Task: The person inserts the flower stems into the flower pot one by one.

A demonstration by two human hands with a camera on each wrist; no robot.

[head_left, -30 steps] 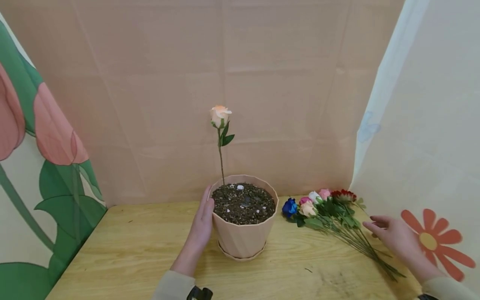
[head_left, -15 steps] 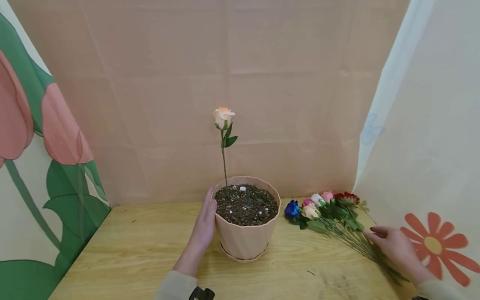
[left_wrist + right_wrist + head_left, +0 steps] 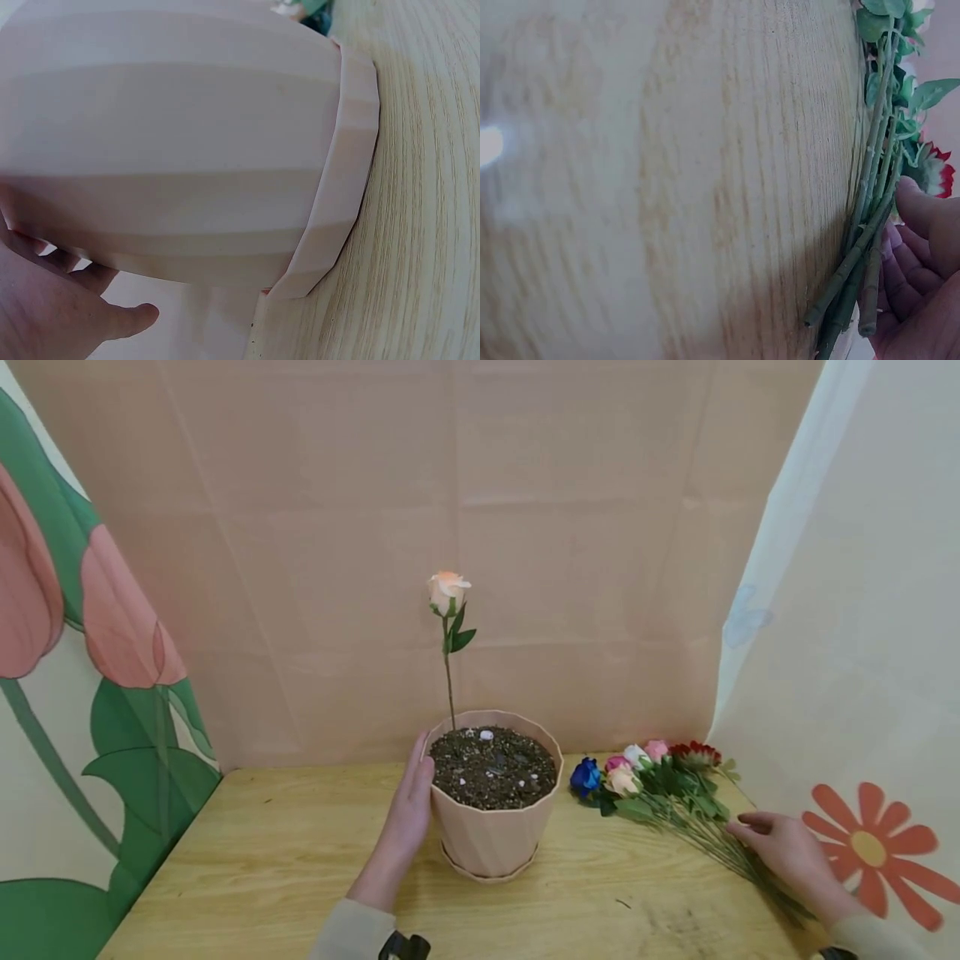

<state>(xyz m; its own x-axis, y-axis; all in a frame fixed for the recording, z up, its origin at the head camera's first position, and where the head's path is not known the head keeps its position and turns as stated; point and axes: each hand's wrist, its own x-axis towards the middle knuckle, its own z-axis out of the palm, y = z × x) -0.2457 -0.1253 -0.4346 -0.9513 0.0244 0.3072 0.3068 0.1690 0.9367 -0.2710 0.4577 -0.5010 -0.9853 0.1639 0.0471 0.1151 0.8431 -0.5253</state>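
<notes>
My left hand point(image 3: 407, 806) rests against the left side of a pale pink flowerpot point(image 3: 491, 839) full of dark soil. In the left wrist view that hand point(image 3: 67, 307) has its fingers against the pot's wall point(image 3: 172, 135). One peach rose point(image 3: 448, 593) stands upright in the soil near the back left rim. Over at the right, my right hand point(image 3: 791, 856) is at the stems point(image 3: 738, 856) of a bunch of flowers. The right wrist view shows its thumb and fingertips point(image 3: 905, 187) pinching at a stem, with other stems point(image 3: 874, 172) lying alongside.
The bunch on the wooden table point(image 3: 285, 843) has a blue rose point(image 3: 585, 777), a peach rose point(image 3: 621, 779), pink and white roses and a red flower point(image 3: 696, 754). A pink-brown cloth point(image 3: 337, 568) hangs behind; printed sheets flank both sides.
My right hand has come down and left onto the stems, then stayed there. My left hand keeps its place on the pot. The head view has shifted slightly.
</notes>
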